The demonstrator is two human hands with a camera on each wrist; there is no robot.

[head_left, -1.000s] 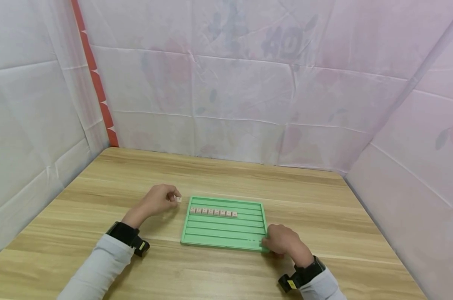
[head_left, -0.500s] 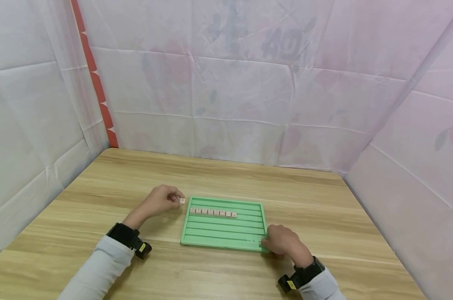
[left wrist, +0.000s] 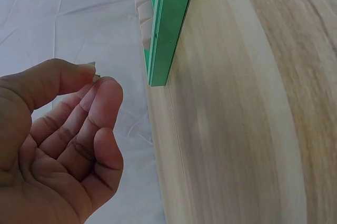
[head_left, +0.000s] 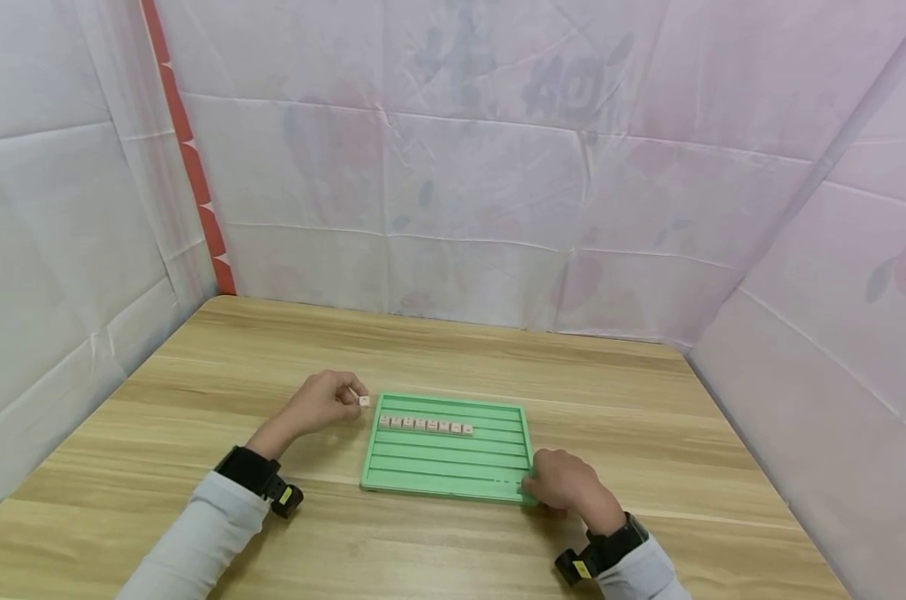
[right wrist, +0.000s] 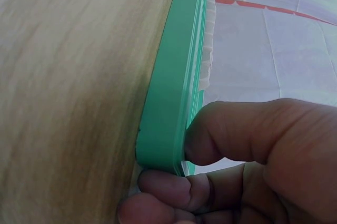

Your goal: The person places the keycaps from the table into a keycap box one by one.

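My left hand (head_left: 321,402) pinches a small pale letter tile (head_left: 364,401) between thumb and fingertips, just off the upper left corner of a green tray (head_left: 437,481). In the left wrist view only a sliver of the tile (left wrist: 96,78) shows between the fingertips. A row of several similar tiles (head_left: 420,424) fills the left part of one upper groove. At the tray's lower right corner my right hand (head_left: 568,481) grips the edge. The right wrist view has the thumb on top of the rim (right wrist: 171,103) and curled fingers below the corner.
The tray lies on a wood-grain table (head_left: 453,550). Pale cloth walls (head_left: 483,192) enclose its back and both sides, with a red strip (head_left: 190,158) at the back left corner. Each wrist wears a black strapped camera (head_left: 283,497).
My left hand has shifted slightly right with the tile, closer to the tray's corner, and has since stayed nearly still. The right hand keeps its grip on the tray.
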